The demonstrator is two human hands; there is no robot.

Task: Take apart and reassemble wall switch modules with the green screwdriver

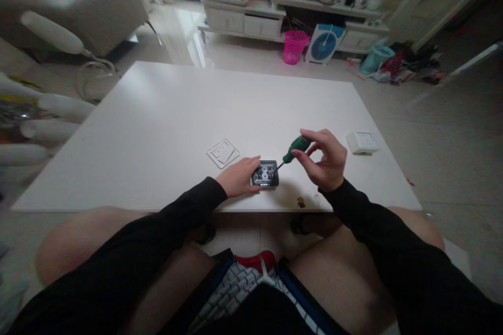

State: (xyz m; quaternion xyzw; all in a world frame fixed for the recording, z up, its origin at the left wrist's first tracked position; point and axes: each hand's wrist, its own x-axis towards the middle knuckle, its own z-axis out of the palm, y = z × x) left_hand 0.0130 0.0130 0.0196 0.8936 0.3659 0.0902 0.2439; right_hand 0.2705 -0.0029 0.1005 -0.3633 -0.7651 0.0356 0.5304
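Observation:
A dark grey socket module lies on the white table near its front edge. My left hand grips its left side, fingers closed against it. My right hand pinches a green-handled screwdriver, whose thin shaft slants down-left with the tip on the module's right part. A white cover plate lies flat just left of and behind the module.
A white wall socket sits near the table's right edge. Two tiny parts lie by the front edge. Beyond the table stand a pink basket, a small fan and a white cabinet. A sofa is at left.

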